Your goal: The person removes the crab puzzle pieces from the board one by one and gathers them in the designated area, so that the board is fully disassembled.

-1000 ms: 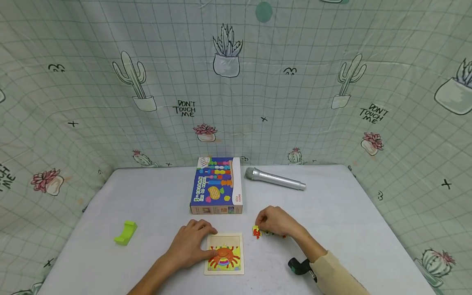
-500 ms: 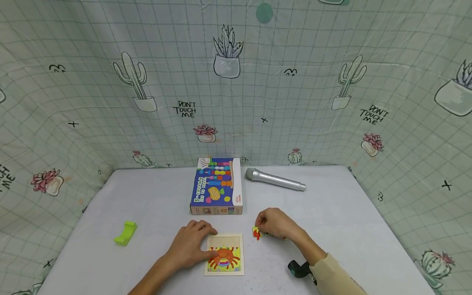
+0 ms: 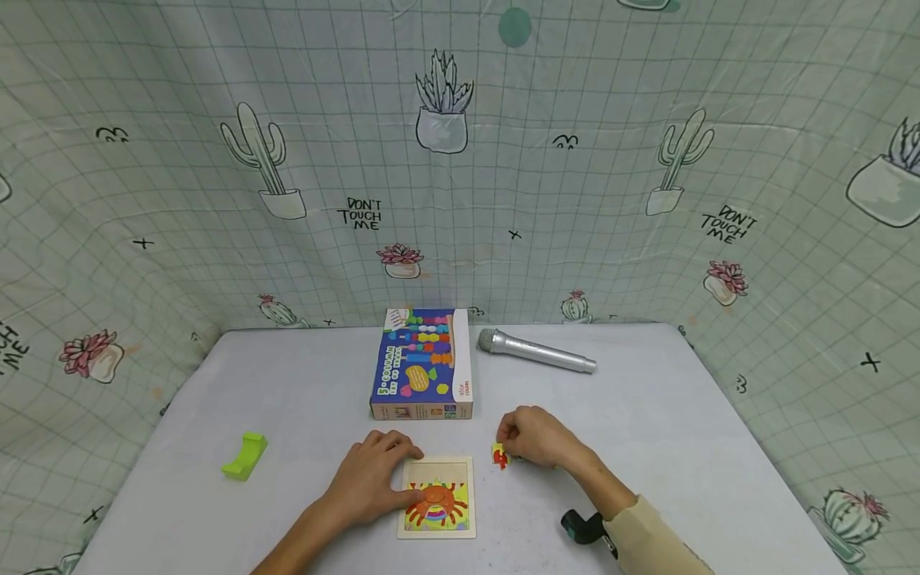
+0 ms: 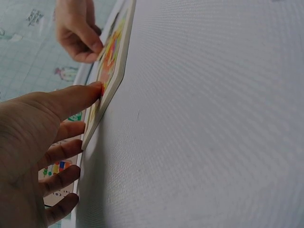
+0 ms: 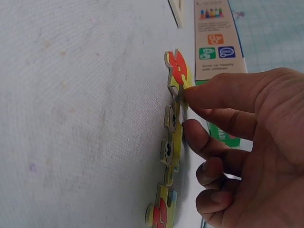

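A square wooden jigsaw tray lies near the table's front, its lower part filled with a crab picture. Its top strip shows bare wood. My left hand rests at its left side, thumb pressing on the picture and other fingers spread by the edge. Right of the tray, my right hand pinches a red and yellow puzzle piece at its end between thumb and index finger. Below it, in the right wrist view, lie a piece with eyes and another red and yellow piece.
A blue bead-set box stands behind the tray, with a silver microphone to its right. A green curved block lies far left. A black object sits beside the right sleeve. A patterned cloth hangs behind the table.
The right hand has shifted slightly and covers a little more of the loose pieces under it. The left hand and the tray have stayed in place.
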### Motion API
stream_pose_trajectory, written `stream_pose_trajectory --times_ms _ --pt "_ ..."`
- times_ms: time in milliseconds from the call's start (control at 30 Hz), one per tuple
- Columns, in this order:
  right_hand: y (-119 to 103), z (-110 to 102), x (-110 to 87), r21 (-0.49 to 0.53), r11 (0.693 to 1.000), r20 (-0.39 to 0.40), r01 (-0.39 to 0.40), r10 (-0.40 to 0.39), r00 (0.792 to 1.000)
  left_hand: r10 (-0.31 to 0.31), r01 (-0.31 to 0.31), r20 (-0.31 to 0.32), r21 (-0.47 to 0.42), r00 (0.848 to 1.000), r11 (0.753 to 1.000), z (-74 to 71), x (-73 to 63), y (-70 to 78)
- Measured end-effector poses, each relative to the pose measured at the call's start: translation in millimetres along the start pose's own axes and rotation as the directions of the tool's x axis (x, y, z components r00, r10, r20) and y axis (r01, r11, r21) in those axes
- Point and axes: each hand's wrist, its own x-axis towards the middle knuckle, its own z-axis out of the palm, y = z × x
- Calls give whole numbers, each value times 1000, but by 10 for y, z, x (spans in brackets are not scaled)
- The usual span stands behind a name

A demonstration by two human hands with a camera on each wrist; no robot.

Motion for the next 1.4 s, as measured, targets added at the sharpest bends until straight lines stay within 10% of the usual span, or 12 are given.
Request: stream_pose_trajectory --times_ms 500,900,1400 --pt "-34 19 -5 -5 1000 -10 -6 6 1000 10 -10 -9 -6 1000 1000 7 -3 -1" --pt "-305 96 -98 75 982 129 176 -185 974 72 -70 19 -85 997 994 35 -10 10" --pt "-425 295 -222 -107 959 232 263 -233 944 99 -92 58 -111 993 990 14 -10 21"
